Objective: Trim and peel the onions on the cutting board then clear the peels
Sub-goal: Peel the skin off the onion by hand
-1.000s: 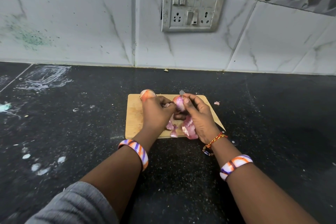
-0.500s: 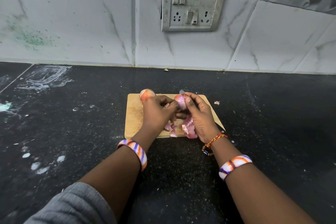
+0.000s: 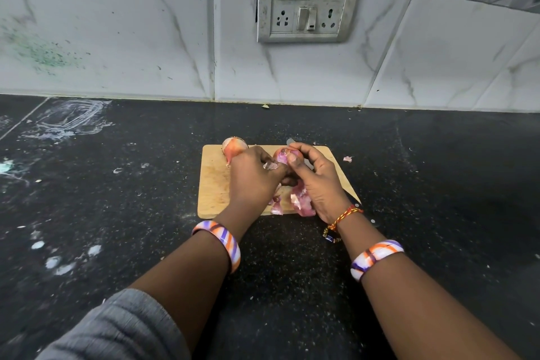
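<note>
Half-peeled onion (image 3: 283, 155) held above far part of cutting board (image 3: 214, 184), gripped by left hand (image 3: 255, 181) and right hand (image 3: 317, 181). Knife blade tip (image 3: 290, 142) seen beyond right hand; whether knife is held cannot be told. Unpeeled onion (image 3: 233, 149) laid at board's far edge. Peels (image 3: 298, 202) piled on board's near edge. Board set on dark bench (image 3: 117, 213).

Half-peeled purple onion (image 3: 283, 155) held above cutting board (image 3: 214, 184) on counter; unpeeled onion (image 3: 233, 149) at far-left corner; peels (image 3: 298, 202) along near edge.
</note>
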`<act>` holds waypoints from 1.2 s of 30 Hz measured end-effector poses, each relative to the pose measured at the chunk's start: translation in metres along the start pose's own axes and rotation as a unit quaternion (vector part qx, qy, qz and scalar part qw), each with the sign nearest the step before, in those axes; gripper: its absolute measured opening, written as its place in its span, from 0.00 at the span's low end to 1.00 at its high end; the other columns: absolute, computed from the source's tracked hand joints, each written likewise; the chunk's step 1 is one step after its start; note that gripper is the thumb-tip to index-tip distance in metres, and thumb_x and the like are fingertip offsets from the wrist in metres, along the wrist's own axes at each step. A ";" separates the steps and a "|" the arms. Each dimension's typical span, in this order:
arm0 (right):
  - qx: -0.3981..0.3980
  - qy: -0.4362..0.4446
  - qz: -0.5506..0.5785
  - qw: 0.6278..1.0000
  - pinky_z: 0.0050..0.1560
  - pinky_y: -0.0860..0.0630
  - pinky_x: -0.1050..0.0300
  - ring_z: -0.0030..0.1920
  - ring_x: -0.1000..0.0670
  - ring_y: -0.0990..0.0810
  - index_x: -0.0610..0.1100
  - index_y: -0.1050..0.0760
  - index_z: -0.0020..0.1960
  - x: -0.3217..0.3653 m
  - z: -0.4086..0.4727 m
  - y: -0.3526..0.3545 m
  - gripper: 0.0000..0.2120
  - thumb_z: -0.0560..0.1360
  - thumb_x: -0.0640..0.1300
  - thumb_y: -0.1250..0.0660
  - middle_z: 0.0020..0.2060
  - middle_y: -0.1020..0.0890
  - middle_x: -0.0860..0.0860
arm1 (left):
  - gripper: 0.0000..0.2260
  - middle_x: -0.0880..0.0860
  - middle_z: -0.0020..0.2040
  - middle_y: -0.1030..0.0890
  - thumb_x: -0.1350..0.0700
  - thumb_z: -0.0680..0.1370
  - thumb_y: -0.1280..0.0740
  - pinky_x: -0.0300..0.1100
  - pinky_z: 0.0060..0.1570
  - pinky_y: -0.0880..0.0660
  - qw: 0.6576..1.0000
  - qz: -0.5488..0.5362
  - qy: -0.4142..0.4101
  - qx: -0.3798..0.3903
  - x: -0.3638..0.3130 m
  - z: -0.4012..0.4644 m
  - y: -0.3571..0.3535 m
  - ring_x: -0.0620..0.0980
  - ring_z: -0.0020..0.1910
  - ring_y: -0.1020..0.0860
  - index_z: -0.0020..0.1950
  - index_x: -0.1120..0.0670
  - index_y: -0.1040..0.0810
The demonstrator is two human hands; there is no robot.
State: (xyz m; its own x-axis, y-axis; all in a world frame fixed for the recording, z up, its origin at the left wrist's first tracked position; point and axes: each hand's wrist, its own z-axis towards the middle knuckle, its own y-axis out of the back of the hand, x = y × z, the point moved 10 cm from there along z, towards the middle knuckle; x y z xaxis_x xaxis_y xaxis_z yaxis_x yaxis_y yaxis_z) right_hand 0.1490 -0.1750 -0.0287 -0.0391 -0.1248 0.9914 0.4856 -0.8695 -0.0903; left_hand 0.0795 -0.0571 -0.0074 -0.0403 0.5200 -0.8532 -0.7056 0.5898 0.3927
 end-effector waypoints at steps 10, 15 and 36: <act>-0.036 -0.016 0.052 0.998 0.42 0.18 0.55 0.51 0.42 0.20 0.40 0.26 0.60 -0.006 0.002 0.009 0.13 0.78 0.42 0.40 0.56 0.22 0.39 | 0.03 0.48 0.32 0.26 0.60 0.75 0.36 0.31 0.27 0.35 0.995 -0.064 0.070 -0.028 0.015 0.004 0.007 0.46 0.31 0.29 0.44 0.59 0.23; -0.023 -0.023 0.063 0.997 0.44 0.19 0.53 0.49 0.44 0.20 0.40 0.27 0.61 -0.007 0.001 0.007 0.13 0.79 0.41 0.41 0.56 0.22 0.37 | 0.08 0.48 0.43 0.20 0.58 0.73 0.30 0.31 0.45 0.26 0.984 -0.169 0.019 0.044 0.003 0.002 -0.007 0.42 0.43 0.23 0.52 0.56 0.21; -0.045 -0.026 -0.017 0.999 0.60 0.25 0.45 0.57 0.43 0.21 0.40 0.25 0.61 -0.007 0.001 0.009 0.14 0.78 0.43 0.40 0.55 0.20 0.40 | 0.08 0.48 0.33 0.21 0.63 0.69 0.27 0.38 0.36 0.25 0.984 -0.174 0.024 0.042 0.005 0.001 -0.005 0.42 0.32 0.24 0.35 0.52 0.22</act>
State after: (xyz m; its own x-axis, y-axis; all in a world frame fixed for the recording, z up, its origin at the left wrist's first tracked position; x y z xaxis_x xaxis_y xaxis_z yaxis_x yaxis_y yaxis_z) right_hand 0.1547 -0.1813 -0.0368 -0.0086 -0.0721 0.9974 0.4051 -0.9121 -0.0624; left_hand 0.0834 -0.0564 -0.0133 0.1581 0.2483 -0.9557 -0.6218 0.7769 0.0990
